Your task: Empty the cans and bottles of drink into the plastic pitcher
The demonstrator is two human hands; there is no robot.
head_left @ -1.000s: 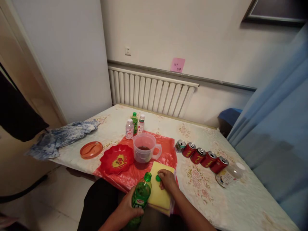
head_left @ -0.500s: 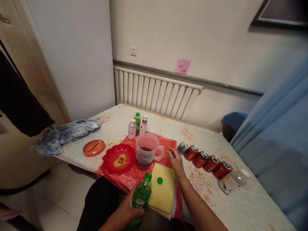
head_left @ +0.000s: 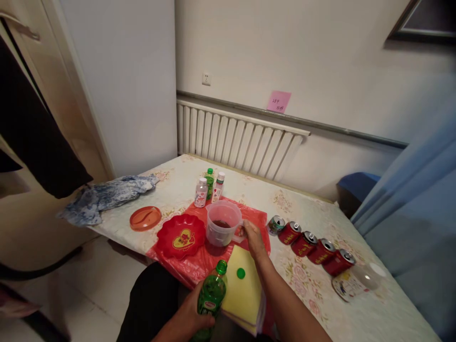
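My left hand (head_left: 194, 311) is wrapped round a green plastic bottle (head_left: 213, 290), held upright and uncapped at the near table edge. My right hand (head_left: 252, 235) has its fingers closed round the handle of a clear measuring jug (head_left: 221, 233). Dark liquid sits in the bottom of the jug, which stands on a red plastic sheet (head_left: 245, 209). A green bottle cap (head_left: 241, 273) lies on a yellow pad of cloths or paper (head_left: 237, 297) between my arms. Left of the jug is a red scalloped plate (head_left: 166, 237) with a gold heart design.
Several red cans (head_left: 304, 243) and one green can (head_left: 275, 225) line up on the right, with a clear jar (head_left: 351, 285) beyond them. Behind the jug stand two white-capped bottles (head_left: 201, 194) and a small green bottle (head_left: 210, 183). An orange lid (head_left: 145, 218) and blue-white cloth (head_left: 110, 197) lie left.
My right hand has moved in to the jug's handle and closed on it. The left hand still holds the green bottle. The whole view has shifted slightly.
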